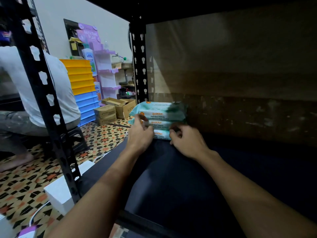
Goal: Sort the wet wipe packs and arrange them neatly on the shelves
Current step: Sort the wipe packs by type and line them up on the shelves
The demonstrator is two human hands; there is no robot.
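Three light-teal wet wipe packs (161, 114) lie stacked flat at the back left corner of a dark shelf board (180, 177), printed sides facing me. My left hand (139, 134) reaches to the stack's left end, its fingers touching the upper and middle packs. My right hand (186, 140) is at the right end of the bottom pack (161, 135), with curled fingers and thumb pinching its edge. Both hands hide part of the lower two packs.
A black metal upright (139, 66) stands just behind the stack, another upright (42, 93) at front left. A brown backing board (240, 74) closes the shelf's rear. A person in a white shirt (34, 83) sits left. Stacked yellow and blue bins (82, 86), cardboard boxes (116, 109), white boxes (61, 191) on the floor.
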